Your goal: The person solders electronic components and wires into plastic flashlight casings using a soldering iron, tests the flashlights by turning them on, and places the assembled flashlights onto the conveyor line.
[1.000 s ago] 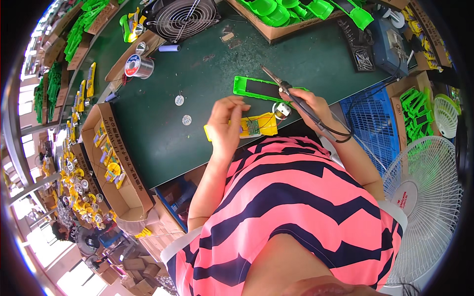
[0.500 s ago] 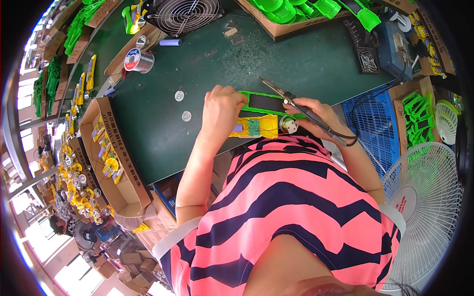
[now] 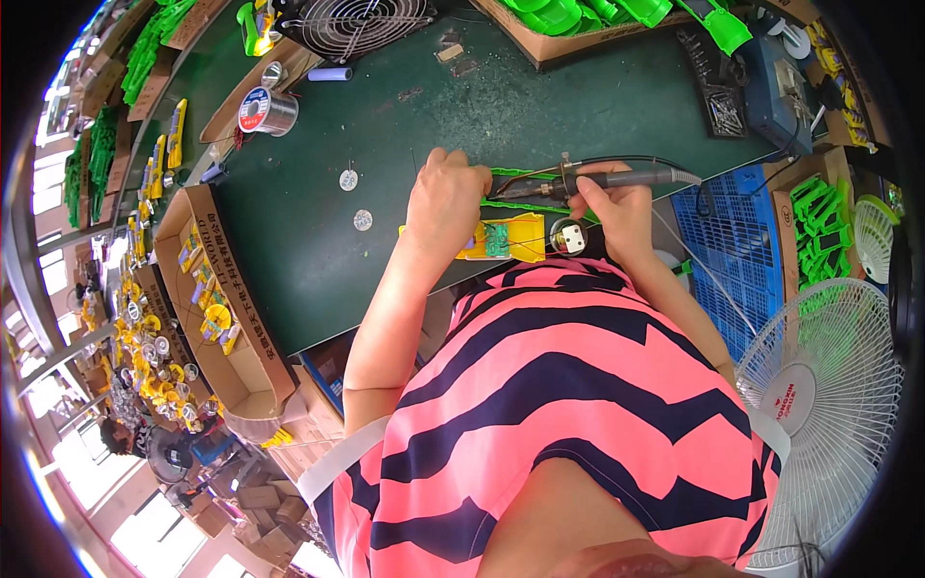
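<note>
My right hand [image 3: 621, 207] is closed around the handle of a soldering iron [image 3: 636, 179]. The iron lies over a green plastic casing [image 3: 528, 203], its metal end pointing left toward my other hand. Curled at the casing's left end, my left hand [image 3: 445, 197] grips it; the fingertips are partly hidden. A thin wire [image 3: 414, 162] sticks up beside that fist. Just below the casing, at the table edge, is a yellow housing [image 3: 526, 238] with a small green circuit board [image 3: 496, 240]. A round lamp head [image 3: 568, 236] with a white piece sits at its right end.
Left of my hands lie two silvery discs [image 3: 348, 180]; farther off stand a solder spool [image 3: 268, 113] and a purple battery cell [image 3: 330, 74]. A cardboard box [image 3: 252, 378] holds yellow assemblies. Rightward are a screw tray [image 3: 723, 114], a blue crate [image 3: 732, 246] and a white fan [image 3: 819, 424].
The soldering iron has turned from pointing up and left to lying nearly level over the green casing. My right hand moved its grip up; my left hand shifted slightly right and up.
</note>
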A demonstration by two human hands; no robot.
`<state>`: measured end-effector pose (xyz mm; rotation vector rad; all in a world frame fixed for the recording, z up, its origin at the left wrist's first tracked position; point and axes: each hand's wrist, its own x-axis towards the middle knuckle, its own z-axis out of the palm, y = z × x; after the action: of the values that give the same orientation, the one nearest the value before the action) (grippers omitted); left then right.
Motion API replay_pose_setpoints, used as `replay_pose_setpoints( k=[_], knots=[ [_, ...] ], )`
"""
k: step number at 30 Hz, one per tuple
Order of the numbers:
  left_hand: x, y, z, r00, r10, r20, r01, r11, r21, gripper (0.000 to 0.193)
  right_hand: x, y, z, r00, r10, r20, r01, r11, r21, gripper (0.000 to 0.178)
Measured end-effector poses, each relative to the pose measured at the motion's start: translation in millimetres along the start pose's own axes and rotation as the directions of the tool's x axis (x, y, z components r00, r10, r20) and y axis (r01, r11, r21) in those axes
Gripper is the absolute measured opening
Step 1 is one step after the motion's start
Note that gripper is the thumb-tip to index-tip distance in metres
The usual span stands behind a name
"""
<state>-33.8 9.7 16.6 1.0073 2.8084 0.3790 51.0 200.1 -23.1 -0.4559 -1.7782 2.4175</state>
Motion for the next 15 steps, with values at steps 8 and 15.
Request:
replay_pose_setpoints(
  k=[8,15],
  knots=[
    [0.1,-0.4,-0.4,1.0,-0.002,0.003,0.002,1.0,-0.023,0.008,3.2,-2.5,5.5,0.999,0.034,-0.011,-0.034,0.999,-0.041,0.015],
    [0.9,-0.4,-0.3,1.0,-0.01,0.019,0.011,1.0,-0.028,0.009,1.3,-3.8,-0.1,0.999,0.017,0.045,-0.015,0.999,-0.046,0.015]
  ],
)
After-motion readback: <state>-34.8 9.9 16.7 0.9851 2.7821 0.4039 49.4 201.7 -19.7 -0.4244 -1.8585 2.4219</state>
